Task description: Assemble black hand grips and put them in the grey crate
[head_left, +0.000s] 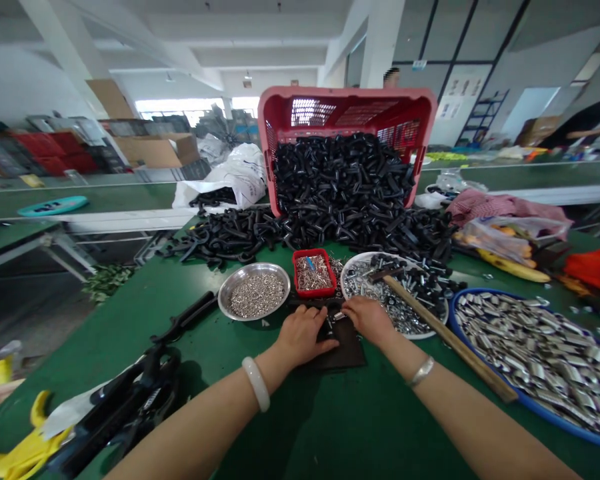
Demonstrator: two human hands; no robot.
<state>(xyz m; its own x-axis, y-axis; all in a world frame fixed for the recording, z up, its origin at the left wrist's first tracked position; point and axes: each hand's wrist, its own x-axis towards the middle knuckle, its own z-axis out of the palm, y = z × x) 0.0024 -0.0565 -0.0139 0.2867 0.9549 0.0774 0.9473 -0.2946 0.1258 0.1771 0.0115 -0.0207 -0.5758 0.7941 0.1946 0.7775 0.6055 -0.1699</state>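
My left hand lies on a black plastic part, fingers curled over its left side and thumb stretched out to the right. The part rests on a dark flat pad on the green table. From the right, my right hand pinches at the same part, beside a small ribbed metal piece. Its fingertips partly hide what they grip. Just beyond are a red tray of small metal pins and a steel bowl of small metal pieces. A hammer leans across a white bowl of screws.
A red crate lies tipped, spilling black plastic parts across the table's far side. A blue basin of metal clips stands at right. Black tool-like assemblies lie at left. Beyond runs a green conveyor; a person is at far right.
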